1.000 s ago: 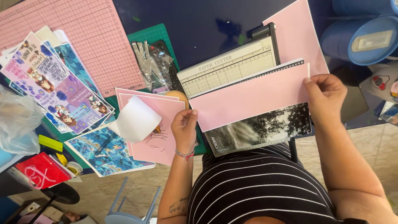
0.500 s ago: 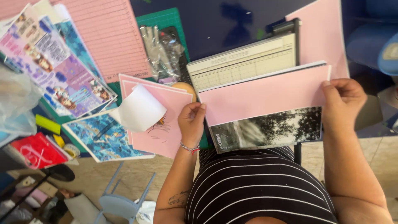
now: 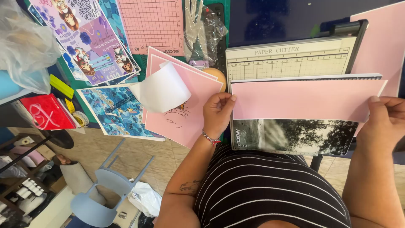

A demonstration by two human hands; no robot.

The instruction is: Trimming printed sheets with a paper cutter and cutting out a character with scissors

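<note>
I hold a pink sheet of paper flat in front of me, my left hand gripping its left edge and my right hand its right edge. The sheet lies over a spiral notebook with a black-and-white tree photo cover. Just beyond the notebook sits a cream paper cutter with a ruled grid and a black arm along its right side.
Left of my hand lie pink cards with a curled white sheet on top, printed cartoon sheets, a blue patterned print, a pink grid mat and clear plastic bags. A blue chair stands on the floor below.
The view has shifted closer and to the right over the table. Both hands keep hold of the pink sheet, which stays over the notebook.
</note>
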